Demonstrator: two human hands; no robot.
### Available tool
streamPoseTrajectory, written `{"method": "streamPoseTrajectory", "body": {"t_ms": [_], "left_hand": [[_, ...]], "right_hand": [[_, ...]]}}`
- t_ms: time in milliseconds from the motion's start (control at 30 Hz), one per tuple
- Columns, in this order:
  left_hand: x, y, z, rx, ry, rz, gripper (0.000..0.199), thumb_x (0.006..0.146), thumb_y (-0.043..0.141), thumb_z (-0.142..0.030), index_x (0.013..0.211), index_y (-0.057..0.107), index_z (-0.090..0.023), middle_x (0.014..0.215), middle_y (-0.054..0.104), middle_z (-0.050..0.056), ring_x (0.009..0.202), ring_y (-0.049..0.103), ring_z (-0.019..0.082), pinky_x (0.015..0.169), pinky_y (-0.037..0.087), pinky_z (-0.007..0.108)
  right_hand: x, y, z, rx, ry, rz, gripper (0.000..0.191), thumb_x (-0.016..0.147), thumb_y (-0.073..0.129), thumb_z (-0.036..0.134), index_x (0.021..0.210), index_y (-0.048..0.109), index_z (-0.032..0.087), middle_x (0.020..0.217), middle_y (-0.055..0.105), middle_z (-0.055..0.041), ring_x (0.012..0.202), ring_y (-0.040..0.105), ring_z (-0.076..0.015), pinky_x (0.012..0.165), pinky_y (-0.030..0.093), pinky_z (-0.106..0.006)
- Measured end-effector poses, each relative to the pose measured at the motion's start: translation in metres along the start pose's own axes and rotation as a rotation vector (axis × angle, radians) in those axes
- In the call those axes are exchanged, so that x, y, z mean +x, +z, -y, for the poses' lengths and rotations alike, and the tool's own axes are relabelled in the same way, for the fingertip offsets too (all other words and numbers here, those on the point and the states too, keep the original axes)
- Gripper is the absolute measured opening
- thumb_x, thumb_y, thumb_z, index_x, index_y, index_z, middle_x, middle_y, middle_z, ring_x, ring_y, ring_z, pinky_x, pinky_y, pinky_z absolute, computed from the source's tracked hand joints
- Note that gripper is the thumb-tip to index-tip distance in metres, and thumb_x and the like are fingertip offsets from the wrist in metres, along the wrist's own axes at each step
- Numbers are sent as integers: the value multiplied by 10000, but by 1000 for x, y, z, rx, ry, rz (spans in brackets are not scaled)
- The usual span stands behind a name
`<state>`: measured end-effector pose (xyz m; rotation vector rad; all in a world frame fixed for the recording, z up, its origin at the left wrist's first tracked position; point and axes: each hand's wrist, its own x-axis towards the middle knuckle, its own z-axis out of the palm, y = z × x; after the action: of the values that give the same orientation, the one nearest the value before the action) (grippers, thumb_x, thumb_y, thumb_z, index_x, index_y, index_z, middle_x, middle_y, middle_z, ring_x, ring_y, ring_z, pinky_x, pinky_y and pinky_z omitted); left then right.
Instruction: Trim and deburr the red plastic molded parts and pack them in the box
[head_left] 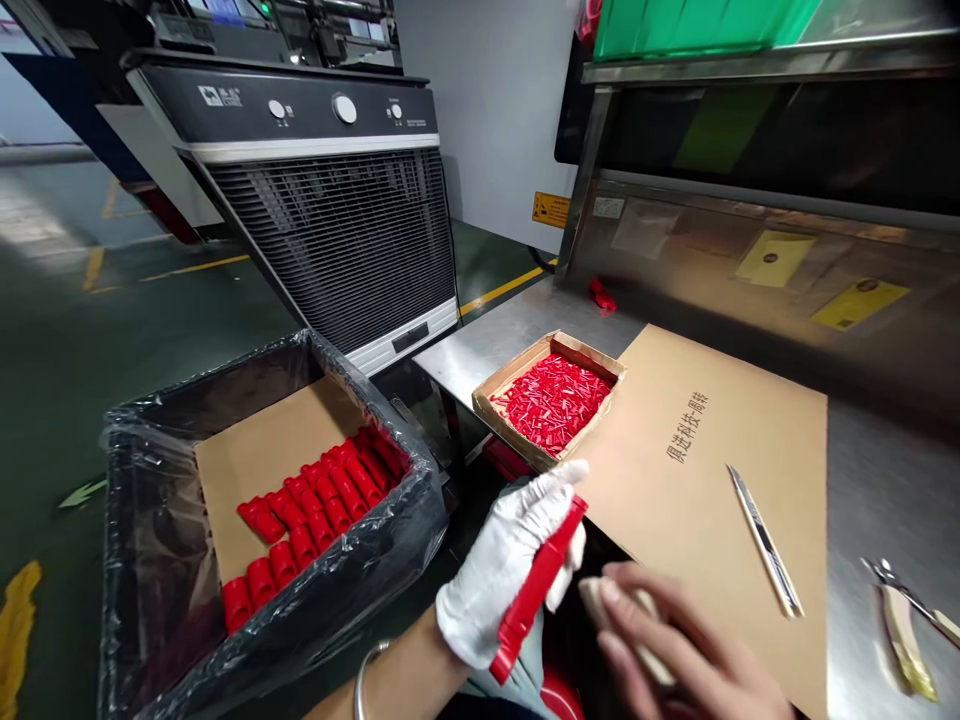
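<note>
My left hand, in a white glove, is closed around a long red plastic part and holds it at a tilt, off the table's front edge. My right hand is bare and slightly blurred, just right of the red part and apart from it. Its fingers are curled together. Pale beige material shows at the fingers; whether it is finger covers or a held thing, I cannot tell. Beyond the gloved hand, a shallow cardboard box contains many small red plastic scraps.
At left, a black plastic-lined bin holds rows of red parts on cardboard. A knife lies on a cardboard sheet. Pliers lie farther right on the metal table. Behind stands a grilled cooler.
</note>
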<state>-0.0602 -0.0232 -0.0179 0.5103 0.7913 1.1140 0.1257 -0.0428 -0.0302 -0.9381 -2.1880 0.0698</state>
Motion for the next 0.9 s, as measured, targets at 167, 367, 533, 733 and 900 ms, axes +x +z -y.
{"method": "streamPoseTrajectory", "body": {"t_ms": [167,367,533,733,900], "left_hand": [[0,0,-14,-12,126,82,385,946,514,-431,1301,573,-293,653,546,-27,383,446,58,370,311,170],[-5,-5,-24,-38,182,101,377,943,503,-465,1277,586,-311,656,546,-23,384,448,64,379,327,182],[-15,-12,-35,-50,222,69,379,942,503,-467,1286,588,-333,669,551,-20,390,450,65,371,319,186],[-21,-16,-39,-78,261,45,402,939,493,-504,1282,581,-315,652,552,-27,380,447,64,357,330,172],[-25,-10,-41,-22,293,37,388,977,428,-476,1263,588,-268,636,557,-26,397,444,59,384,347,164]], "right_hand": [[-4,-2,-63,-85,200,-26,248,951,581,309,1187,646,274,1176,621,-35,852,664,-122,655,566,-198],[-15,18,-133,-311,347,210,399,997,398,517,1114,666,245,1183,628,-54,746,657,-163,636,533,-290],[-17,22,-146,-398,318,285,477,989,336,542,1148,662,233,1153,643,-93,856,672,-246,713,539,-390],[15,17,-81,-204,294,171,483,961,398,562,1260,595,238,1257,582,-119,1035,621,-277,761,554,-404],[48,13,7,99,114,112,454,957,528,390,1374,484,218,1310,546,-104,1106,606,-221,820,565,-293]]}}
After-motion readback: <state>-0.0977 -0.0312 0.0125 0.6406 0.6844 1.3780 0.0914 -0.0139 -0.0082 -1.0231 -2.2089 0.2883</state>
